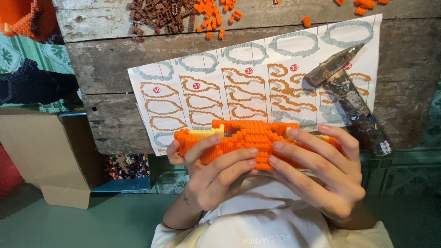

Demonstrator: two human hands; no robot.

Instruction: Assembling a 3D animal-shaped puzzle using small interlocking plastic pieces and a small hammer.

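Both your hands were wrapped around the orange brick model (pixel 250 140), left hand (pixel 211 177) and right hand (pixel 321 174) gripping it with fingers curled over, just below the instruction sheet (pixel 206 69). A hammer (pixel 349 98) lay on that sheet's right side.

Brick model (pixel 248 138): lower edge and underside hidden behind fingers (pixel 239 154) of both hands. Sheet (pixel 257 78): bottom strip covered by model; one corner under hammer (pixel 349 96). Brown bricks (pixel 158 16) and orange bricks (pixel 213 11): piles cut off at top edge. Box (pixel 50 151): cropped at left. Bin contents (pixel 126 166): too small to sort.
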